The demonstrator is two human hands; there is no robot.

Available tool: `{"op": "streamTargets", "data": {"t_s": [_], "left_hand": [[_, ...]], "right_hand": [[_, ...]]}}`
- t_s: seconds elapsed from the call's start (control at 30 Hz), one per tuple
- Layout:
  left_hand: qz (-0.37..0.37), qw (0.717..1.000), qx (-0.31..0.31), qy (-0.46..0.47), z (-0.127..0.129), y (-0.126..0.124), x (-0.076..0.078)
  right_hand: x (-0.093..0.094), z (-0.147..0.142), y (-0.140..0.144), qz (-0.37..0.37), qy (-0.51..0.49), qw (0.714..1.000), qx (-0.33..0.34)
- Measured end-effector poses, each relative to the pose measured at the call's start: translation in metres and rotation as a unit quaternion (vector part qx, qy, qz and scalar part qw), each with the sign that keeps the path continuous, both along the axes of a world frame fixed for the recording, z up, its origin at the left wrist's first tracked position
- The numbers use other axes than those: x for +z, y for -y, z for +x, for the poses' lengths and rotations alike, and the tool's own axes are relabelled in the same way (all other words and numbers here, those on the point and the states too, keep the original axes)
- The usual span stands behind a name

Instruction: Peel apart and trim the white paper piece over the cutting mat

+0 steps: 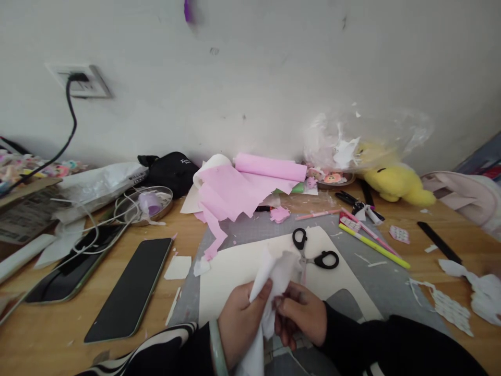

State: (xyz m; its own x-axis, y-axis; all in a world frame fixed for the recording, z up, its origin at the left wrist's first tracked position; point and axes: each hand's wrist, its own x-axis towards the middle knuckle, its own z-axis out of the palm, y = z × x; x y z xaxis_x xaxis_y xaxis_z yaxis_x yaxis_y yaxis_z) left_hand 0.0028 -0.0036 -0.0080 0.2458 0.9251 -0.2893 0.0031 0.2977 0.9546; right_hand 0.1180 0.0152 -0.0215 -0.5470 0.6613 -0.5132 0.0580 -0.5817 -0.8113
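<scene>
Low in the frame's centre, both hands, left hand (239,321) and right hand (300,319), are pinching white paper (274,277) between closed fingers; pulling unevenly, they are risking a tear.

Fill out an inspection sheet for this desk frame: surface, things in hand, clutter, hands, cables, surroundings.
Surface: wooden desk with a grey cutting mat and a cream sheet on it.
Things in hand: white paper piece, held by both hands above the sheet; black-handled scissors lie just beyond.
Clutter: pink paper roll, two dark phones, metal dish, pens, yellow plush toy, paper scraps.
Hands: left hand and right hand both pinch the paper.
Cables: black cord plugged into the wall socket; white cable near the phones.
Surroundings: white wall.
</scene>
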Motion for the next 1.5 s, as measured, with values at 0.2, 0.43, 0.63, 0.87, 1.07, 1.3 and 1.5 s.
{"op": "streamTargets", "data": {"t_s": [0.2, 0.43, 0.63, 0.87, 1.07, 1.3, 1.5], "left_hand": [[0.016, 0.998, -0.043, 0.038, 0.001, 0.002, -0.003], [-0.008, 0.998, -0.017, 0.055, 0.001, 0.004, -0.008], [-0.034, 0.996, 0.085, -0.011, -0.003, -0.002, 0.001], [0.005, 0.998, -0.018, 0.058, 0.0, 0.001, -0.004], [-0.022, 0.995, -0.014, 0.094, 0.0, 0.002, -0.006], [-0.035, 0.996, 0.025, 0.081, -0.002, -0.002, -0.003], [-0.023, 0.991, -0.034, 0.129, 0.003, 0.003, -0.007]], "right_hand": [[-0.002, 0.0, 0.003, 0.011, -0.009, 1.0, -0.003], [-0.002, 0.0, 0.003, -0.015, 0.001, 1.0, -0.012], [0.0, 0.001, 0.0, -0.017, -0.014, 1.0, 0.014], [-0.004, 0.002, 0.003, 0.004, -0.02, 1.0, -0.007], [-0.003, 0.001, 0.004, 0.013, -0.015, 1.0, -0.005], [0.001, 0.002, 0.0, 0.0, -0.016, 1.0, -0.006], [-0.001, 0.002, 0.002, -0.016, 0.012, 1.0, -0.014]]}}
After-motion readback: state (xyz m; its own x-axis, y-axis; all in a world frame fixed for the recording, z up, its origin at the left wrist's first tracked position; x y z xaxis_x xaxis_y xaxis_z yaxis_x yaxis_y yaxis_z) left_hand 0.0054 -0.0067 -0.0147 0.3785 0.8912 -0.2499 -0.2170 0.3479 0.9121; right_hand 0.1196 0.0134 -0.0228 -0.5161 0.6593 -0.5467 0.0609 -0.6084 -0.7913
